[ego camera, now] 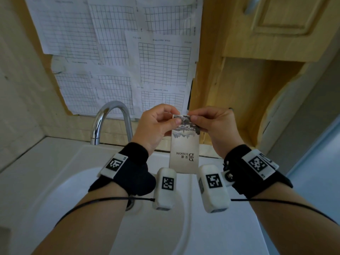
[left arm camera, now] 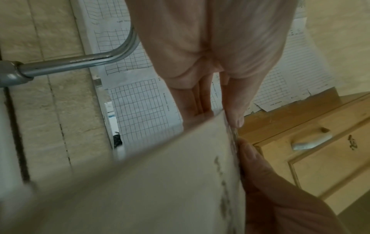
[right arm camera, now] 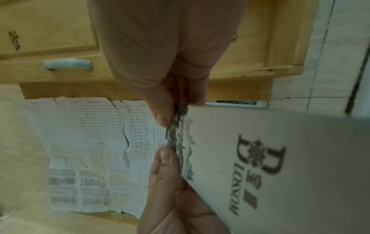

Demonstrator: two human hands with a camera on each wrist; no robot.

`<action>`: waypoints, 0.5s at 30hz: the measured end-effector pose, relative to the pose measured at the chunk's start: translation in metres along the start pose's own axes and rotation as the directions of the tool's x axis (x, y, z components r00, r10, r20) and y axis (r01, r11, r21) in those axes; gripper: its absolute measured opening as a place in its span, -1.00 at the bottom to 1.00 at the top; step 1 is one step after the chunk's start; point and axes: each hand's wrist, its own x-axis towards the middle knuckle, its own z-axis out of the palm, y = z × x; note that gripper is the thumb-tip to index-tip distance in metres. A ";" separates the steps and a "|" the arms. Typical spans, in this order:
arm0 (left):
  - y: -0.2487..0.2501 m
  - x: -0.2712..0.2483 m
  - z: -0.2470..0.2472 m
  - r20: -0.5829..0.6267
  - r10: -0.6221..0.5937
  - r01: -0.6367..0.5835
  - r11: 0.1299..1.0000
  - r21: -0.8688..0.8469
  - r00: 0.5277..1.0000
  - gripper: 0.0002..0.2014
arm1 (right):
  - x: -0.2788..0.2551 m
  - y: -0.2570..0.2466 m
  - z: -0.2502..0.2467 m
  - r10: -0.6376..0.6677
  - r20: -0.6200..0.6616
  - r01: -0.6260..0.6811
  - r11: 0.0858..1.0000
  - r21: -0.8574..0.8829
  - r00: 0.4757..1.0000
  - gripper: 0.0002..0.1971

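Observation:
A slim white packet (ego camera: 184, 151) printed "BLOSSOM", with a grey mountain picture at its top end, hangs upside down above a white sink. My left hand (ego camera: 158, 124) pinches the packet's upper left corner between thumb and fingers. My right hand (ego camera: 211, 124) pinches the upper right edge the same way. In the right wrist view the packet (right arm camera: 270, 158) shows its logo, and both thumbs meet at its grey end. The left wrist view shows the packet (left arm camera: 160, 182) from its blank side, blurred.
A chrome curved faucet (ego camera: 112, 118) rises behind the white sink basin (ego camera: 55, 190), left of my hands. Several gridded paper sheets (ego camera: 163, 65) hang on the wall behind. A wooden cabinet (ego camera: 266, 24) with a metal handle hangs at upper right. Beige tiles cover the left wall.

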 end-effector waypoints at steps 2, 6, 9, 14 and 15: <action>0.000 0.000 0.001 -0.020 0.014 -0.014 1.000 0.008 1.000 -0.82 | -0.001 0.001 0.001 -0.001 0.006 0.001 1.000 0.006 1.000 -0.85; 0.000 0.003 0.000 -0.074 0.036 -0.035 0.999 0.011 0.997 -0.82 | -0.002 0.003 0.001 0.025 0.034 -0.026 0.999 0.035 0.999 -0.83; -0.001 0.003 -0.002 -0.049 0.025 -0.025 1.000 0.008 0.998 -0.78 | -0.001 0.002 -0.001 0.040 0.048 -0.041 0.999 0.008 0.998 -0.81; -0.001 0.002 0.000 -0.037 0.033 -0.029 0.995 0.093 0.999 -0.86 | -0.001 0.004 -0.002 0.043 0.052 -0.041 0.999 -0.032 0.998 -0.80; -0.002 0.002 0.000 -0.040 0.035 -0.030 0.994 0.109 0.999 -0.87 | -0.002 0.004 -0.002 0.044 0.052 -0.042 0.999 -0.030 0.998 -0.79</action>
